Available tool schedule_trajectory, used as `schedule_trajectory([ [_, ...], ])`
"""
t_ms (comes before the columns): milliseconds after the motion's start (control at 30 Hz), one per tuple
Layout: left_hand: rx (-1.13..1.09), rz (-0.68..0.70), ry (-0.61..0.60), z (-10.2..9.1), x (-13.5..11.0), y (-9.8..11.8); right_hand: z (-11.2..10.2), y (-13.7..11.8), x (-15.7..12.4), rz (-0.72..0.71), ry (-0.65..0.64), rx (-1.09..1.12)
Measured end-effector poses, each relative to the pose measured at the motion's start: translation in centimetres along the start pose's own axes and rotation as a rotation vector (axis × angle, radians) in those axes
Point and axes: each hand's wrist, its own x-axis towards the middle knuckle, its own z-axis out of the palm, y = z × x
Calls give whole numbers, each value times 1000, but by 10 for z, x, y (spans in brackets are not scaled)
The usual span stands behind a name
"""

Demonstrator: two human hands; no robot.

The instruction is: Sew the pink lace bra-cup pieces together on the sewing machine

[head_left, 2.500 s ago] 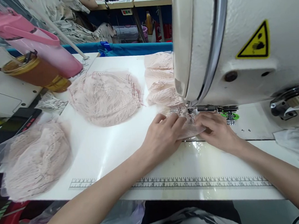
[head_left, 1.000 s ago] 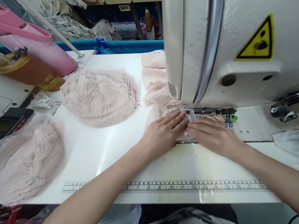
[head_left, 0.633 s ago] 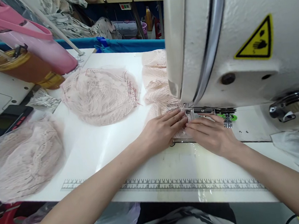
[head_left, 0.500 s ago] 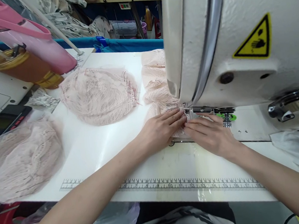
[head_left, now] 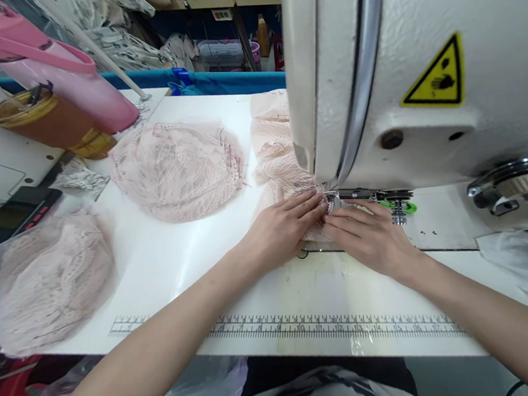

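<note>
Pale pink lace fabric (head_left: 275, 154) runs in folds under the sewing machine (head_left: 351, 92), and part of it is hidden behind the machine head. My left hand (head_left: 289, 223) lies on the lace just left of the presser foot (head_left: 332, 199), its fingers stretched out flat and close together. To the right of the foot, my right hand (head_left: 369, 235) has its fingers bent, gripping the near edge of the lace; its thumb is hidden. The fingertips of both hands almost meet in front of the needle area, where the needle itself cannot be made out.
Two more lace bundles, one (head_left: 178, 171) beyond my left forearm and one (head_left: 52, 281) at the left edge, lie on the white table (head_left: 159, 262). A pink bottle (head_left: 69, 79), a brown cup (head_left: 54, 121) and a phone (head_left: 16, 216) stand or lie at left. A printed ruler (head_left: 331, 328) follows the front edge.
The camera view has shifted slightly, so the machine appears a little further left. Both hands stay at the presser foot on the lace, with hardly any visible movement.
</note>
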Motion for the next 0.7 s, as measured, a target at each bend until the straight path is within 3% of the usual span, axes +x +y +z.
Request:
schedule_trajectory([
  [700,46,-43,-23,2,1,10,-2,11,-3,-28,-45,8],
])
